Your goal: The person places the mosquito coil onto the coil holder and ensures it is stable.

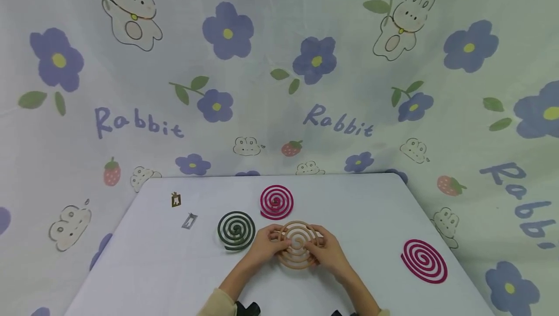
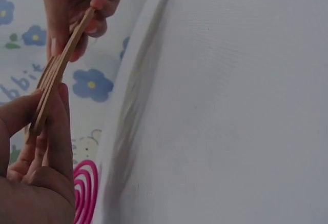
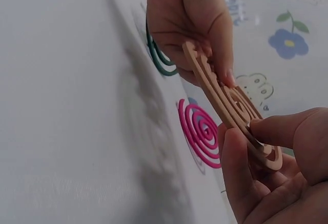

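Note:
A tan mosquito coil (image 1: 298,243) is held up over the front middle of the table, raised off the surface. My left hand (image 1: 266,245) pinches its left side, thumb on the near face and fingers behind. On the opposite side my right hand (image 1: 326,250) pinches it the same way. Both wrist views show the coil (image 3: 220,101) edge-on and tilted between the hands. Just left of my left hand lies a dark green coil (image 1: 236,230). A pink coil (image 1: 276,202) lies behind the hands.
Another pink coil (image 1: 423,261) lies at the table's right side. At the back left are a small gold metal stand (image 1: 176,200) and a silver one (image 1: 189,221). A patterned cloth (image 1: 262,88) hangs behind the white table (image 1: 349,204).

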The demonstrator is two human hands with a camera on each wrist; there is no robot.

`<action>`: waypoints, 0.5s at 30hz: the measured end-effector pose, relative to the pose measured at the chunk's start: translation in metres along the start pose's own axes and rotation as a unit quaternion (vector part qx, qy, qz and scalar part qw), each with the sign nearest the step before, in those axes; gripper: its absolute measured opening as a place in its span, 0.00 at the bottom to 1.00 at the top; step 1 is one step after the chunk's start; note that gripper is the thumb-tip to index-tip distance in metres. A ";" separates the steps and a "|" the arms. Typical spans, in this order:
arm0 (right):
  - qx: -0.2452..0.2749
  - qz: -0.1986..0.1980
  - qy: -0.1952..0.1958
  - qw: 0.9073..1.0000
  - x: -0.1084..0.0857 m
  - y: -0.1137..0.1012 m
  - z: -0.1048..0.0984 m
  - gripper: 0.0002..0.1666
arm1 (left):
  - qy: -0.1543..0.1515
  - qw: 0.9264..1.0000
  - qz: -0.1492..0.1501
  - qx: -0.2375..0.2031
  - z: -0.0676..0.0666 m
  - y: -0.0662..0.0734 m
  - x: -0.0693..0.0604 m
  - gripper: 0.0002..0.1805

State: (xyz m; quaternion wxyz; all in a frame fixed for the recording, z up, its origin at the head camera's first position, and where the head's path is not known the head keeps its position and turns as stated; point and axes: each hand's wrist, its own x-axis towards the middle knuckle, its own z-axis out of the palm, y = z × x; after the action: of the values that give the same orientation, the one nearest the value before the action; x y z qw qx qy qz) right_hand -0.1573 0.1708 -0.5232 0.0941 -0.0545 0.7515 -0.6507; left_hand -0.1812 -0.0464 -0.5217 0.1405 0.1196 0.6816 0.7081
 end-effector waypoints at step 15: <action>0.028 -0.015 -0.009 0.999 0.002 -0.023 0.031 0.28 | 0.039 0.999 0.000 0.006 -0.026 -0.007 -0.010 0.23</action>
State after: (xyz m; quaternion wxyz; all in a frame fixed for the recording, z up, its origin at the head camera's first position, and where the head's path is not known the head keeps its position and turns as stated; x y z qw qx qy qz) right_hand -0.1535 0.1370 -0.5043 0.0923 -0.0690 0.7313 -0.6722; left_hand -0.1808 -0.0738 -0.5291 0.1136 0.0928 0.6905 0.7083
